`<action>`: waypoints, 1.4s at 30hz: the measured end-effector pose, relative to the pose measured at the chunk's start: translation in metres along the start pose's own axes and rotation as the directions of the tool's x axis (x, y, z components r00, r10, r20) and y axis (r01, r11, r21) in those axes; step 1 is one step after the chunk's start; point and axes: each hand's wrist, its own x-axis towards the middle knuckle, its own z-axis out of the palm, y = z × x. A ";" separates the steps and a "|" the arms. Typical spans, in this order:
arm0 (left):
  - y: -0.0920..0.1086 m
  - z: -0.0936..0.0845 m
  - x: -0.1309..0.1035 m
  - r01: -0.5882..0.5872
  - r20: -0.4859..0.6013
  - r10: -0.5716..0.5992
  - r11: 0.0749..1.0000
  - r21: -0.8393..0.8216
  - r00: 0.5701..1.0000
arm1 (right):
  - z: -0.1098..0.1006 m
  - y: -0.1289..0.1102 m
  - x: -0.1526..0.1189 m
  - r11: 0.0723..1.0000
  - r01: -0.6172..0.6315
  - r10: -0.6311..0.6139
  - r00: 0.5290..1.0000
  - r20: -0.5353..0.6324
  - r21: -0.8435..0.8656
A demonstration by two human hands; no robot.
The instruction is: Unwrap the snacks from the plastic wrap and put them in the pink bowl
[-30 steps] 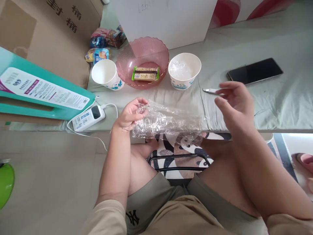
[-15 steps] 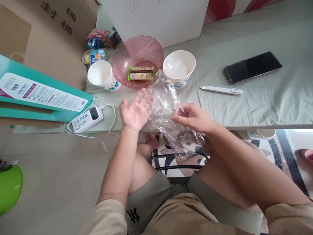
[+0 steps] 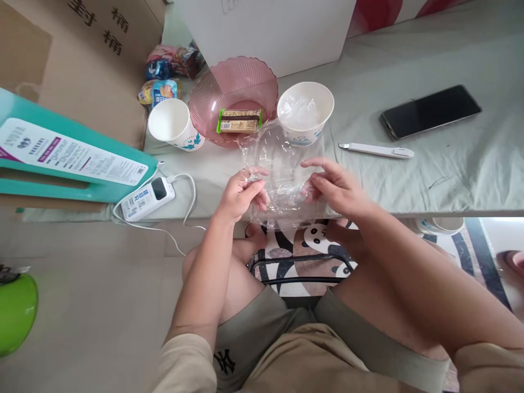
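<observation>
Clear plastic film (image 3: 282,164) lies at five o'clock from the pink bowl (image 3: 245,76); left hand (image 3: 237,197) and right hand (image 3: 341,191) pinch it, fingers curled; likely light, limp, easily torn; best gripped at opposite edges.

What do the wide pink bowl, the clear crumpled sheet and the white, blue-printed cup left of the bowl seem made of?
Wide pink bowl: glossy glass or hard plastic, by its see-through ribbed wall.
Clear crumpled sheet: apparently thin, shiny plastic film, by its creases and glints.
White, blue-printed cup: probably smooth paper, by its opaque printed wall.
</observation>
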 end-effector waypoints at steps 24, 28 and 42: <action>0.000 0.001 -0.001 0.013 -0.038 -0.025 0.960 -0.279 0.999 | 0.007 -0.001 0.009 0.977 -0.058 0.093 0.983 -0.160 0.206; -0.002 0.008 0.002 0.116 -0.018 -0.120 0.980 -0.159 0.993 | 0.005 -0.006 0.007 0.985 -0.157 0.162 0.984 -0.072 0.077; 0.012 -0.010 0.000 -0.020 -0.150 0.002 0.993 -0.118 0.989 | -0.011 -0.015 -0.001 0.990 -0.107 0.104 0.994 0.040 0.090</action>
